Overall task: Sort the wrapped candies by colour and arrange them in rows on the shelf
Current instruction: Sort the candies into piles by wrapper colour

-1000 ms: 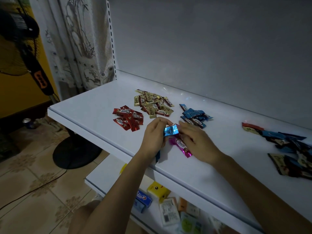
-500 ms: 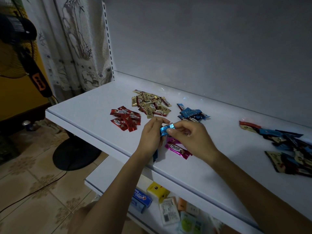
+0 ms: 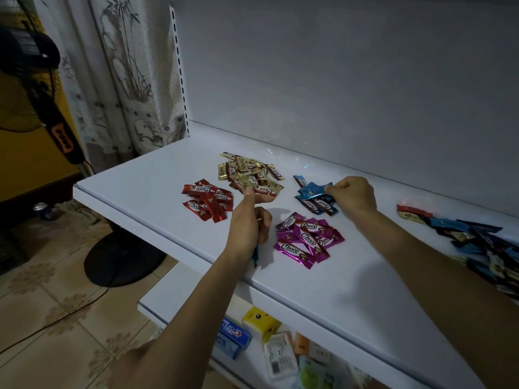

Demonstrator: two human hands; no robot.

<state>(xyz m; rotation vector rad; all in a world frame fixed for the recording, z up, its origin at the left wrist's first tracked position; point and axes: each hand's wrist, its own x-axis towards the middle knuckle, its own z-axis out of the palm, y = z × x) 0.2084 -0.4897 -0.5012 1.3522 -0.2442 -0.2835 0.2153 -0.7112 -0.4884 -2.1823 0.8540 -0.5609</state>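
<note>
Four sorted piles lie on the white shelf (image 3: 140, 186): red candies (image 3: 207, 202), gold candies (image 3: 250, 174), blue candies (image 3: 313, 202) and magenta candies (image 3: 304, 240). An unsorted heap (image 3: 477, 240) sits at the right. My right hand (image 3: 352, 196) pinches a light blue candy (image 3: 316, 190) right on top of the blue pile. My left hand (image 3: 247, 228) hovers between the red and magenta piles, thumb up and fingers curled. It grips a blue candy (image 3: 255, 256) that pokes out below the palm.
A grey back panel (image 3: 337, 80) rises behind the shelf. A lower shelf (image 3: 179, 287) carries boxes and packets. A standing fan (image 3: 50, 119) and a curtain (image 3: 120, 80) are at the left, over a tiled floor with a cable and a can (image 3: 42, 210).
My right hand has carried the light blue candy from between both hands, back and right onto the blue pile. My left hand let go of that candy and stayed put.
</note>
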